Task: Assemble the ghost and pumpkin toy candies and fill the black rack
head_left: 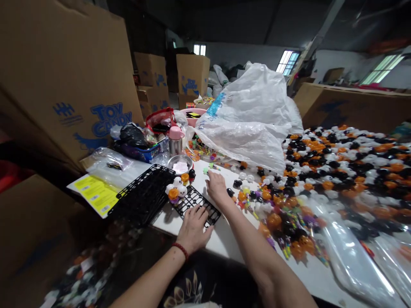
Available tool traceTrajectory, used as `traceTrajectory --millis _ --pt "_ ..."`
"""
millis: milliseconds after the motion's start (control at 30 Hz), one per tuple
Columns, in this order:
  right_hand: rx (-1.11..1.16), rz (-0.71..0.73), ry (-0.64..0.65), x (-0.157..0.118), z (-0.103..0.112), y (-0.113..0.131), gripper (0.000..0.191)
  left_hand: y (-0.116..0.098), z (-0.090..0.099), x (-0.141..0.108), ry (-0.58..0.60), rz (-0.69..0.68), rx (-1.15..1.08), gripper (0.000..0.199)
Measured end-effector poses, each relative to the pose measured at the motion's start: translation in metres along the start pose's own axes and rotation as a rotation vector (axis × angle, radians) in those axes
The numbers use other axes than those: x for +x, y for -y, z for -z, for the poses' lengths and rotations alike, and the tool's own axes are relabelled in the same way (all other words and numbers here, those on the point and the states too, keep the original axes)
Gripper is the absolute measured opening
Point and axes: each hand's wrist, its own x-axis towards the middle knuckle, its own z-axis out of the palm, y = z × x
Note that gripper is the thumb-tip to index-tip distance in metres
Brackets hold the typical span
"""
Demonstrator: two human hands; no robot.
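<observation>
Black grid tray (194, 198) on the bench (224, 243), white and orange figures (177, 190) at its far end; we rest our left hand (194, 229) on it, fingers extended. Right hand (216, 186) at green piece (205, 170); grip, we cannot tell.

Grid tray (199, 198): on the tabletop (199, 172), under the left hand (194, 229).
Tray stack (139, 193): left of this grid tray.
Bowl (170, 161): before the thermos flask (175, 144).
Plastic sack (250, 115): behind the right hand (216, 187).
Toy-head heap (346, 169): right of the sack.
</observation>
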Motion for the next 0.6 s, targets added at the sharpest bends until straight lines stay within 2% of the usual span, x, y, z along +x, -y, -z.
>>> traceTrajectory --millis 67,167,333,467,600 --pt "-0.057 -0.044 0.135 0.032 -0.012 0.005 0.05 0.001 0.002 0.0 -0.007 -0.002 -0.036 0.038" --pt "-0.101 -0.082 0.23 0.061 -0.026 0.006 0.051 0.003 0.001 -0.002 -0.031 -0.001 -0.075 0.033" --pt "-0.114 -0.093 0.29 0.068 -0.033 0.001 0.041 0.008 -0.006 -0.004 -0.072 -0.003 -0.075 0.028" --pt "-0.131 -0.114 0.33 0.058 -0.02 -0.012 0.037 0.011 -0.009 -0.004 -0.099 -0.023 -0.069 0.028" --pt "-0.17 -0.169 0.314 0.047 0.014 -0.041 0.043 0.012 -0.008 -0.004 -0.142 -0.044 -0.028 0.029"
